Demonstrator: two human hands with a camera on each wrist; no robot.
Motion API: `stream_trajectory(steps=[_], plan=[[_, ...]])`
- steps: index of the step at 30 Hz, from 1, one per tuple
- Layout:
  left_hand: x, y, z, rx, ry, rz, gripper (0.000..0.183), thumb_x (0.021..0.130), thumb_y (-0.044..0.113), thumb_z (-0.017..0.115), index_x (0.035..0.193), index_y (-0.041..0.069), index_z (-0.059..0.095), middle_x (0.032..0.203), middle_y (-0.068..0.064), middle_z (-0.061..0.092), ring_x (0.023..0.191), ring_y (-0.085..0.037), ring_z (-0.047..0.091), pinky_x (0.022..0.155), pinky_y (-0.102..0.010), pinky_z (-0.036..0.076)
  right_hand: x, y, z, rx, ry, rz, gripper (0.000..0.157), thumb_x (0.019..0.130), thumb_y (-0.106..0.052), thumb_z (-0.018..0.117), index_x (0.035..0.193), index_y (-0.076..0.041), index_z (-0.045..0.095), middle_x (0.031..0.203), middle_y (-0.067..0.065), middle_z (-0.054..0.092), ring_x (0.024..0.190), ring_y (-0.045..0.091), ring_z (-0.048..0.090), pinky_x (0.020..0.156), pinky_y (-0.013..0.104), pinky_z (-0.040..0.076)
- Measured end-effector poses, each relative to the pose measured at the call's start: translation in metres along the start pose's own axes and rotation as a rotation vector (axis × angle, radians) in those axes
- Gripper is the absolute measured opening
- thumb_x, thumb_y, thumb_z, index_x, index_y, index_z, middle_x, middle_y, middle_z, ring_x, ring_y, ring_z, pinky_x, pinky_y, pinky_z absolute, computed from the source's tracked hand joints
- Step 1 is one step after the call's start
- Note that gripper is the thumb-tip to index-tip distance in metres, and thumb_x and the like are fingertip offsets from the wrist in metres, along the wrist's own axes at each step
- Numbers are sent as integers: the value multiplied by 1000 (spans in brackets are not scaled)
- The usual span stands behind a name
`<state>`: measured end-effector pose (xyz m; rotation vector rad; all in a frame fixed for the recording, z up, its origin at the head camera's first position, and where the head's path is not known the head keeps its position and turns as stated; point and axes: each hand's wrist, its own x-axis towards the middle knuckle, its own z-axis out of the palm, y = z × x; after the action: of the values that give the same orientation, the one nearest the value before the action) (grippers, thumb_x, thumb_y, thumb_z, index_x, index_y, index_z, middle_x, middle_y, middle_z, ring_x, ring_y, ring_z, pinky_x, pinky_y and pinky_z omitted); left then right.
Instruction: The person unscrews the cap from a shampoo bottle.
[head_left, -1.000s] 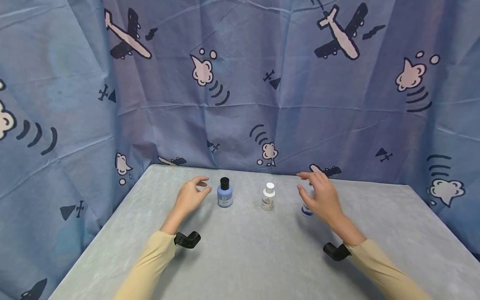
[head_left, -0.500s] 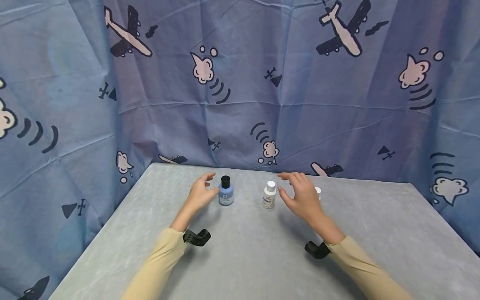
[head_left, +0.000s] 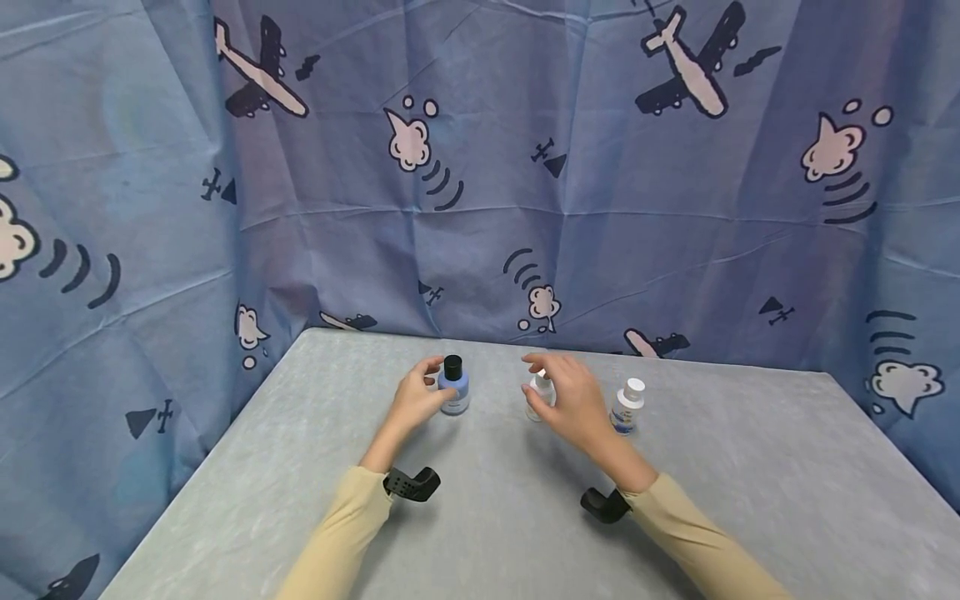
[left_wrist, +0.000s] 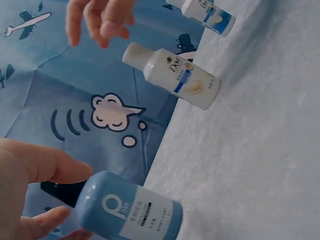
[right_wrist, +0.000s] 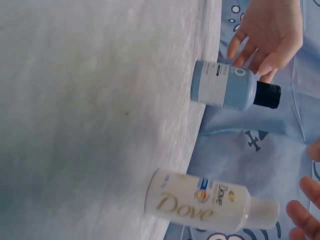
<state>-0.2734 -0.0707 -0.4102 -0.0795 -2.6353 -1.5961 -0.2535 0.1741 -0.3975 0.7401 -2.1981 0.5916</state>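
The blue bottle (head_left: 462, 389) with a black cap stands upright at the middle-left of the table. My left hand (head_left: 411, 402) is right beside it, thumb in front and fingers behind, with a loose gap between them; in the left wrist view the thumb and fingers lie around the neck side of the blue bottle (left_wrist: 110, 205). A white Dove bottle (right_wrist: 200, 202) stands in the middle. Around its upper part my right hand (head_left: 573, 404) hovers with spread, bent fingers, partly hiding it in the head view. The fingertips (right_wrist: 302, 212) are apart from its cap.
Right of the right hand stands another white bottle (head_left: 627, 408) with a blue label. The pale grey table (head_left: 495, 517) ends at a patterned blue curtain (head_left: 465, 167) behind and on the sides. Each wrist wears a black camera mount (head_left: 414, 485).
My right hand has moved left from the right-hand white bottle to the middle Dove bottle, uncovering the former. My left hand has moved right, up to the blue bottle. The bottles stay put.
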Motion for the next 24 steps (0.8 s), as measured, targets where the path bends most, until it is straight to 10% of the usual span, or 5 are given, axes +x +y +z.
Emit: stream_trajectory(steps=[24], plan=[[2,-20,15,-11,46,-4,67,75,23,80,132,4,52,122,-19,62,109,-31,62,91,-43,51,26,-16,30,132,-115,160,47,82,-20,74,126,-13,56,106,7,64,93,21,62,78,35,53]])
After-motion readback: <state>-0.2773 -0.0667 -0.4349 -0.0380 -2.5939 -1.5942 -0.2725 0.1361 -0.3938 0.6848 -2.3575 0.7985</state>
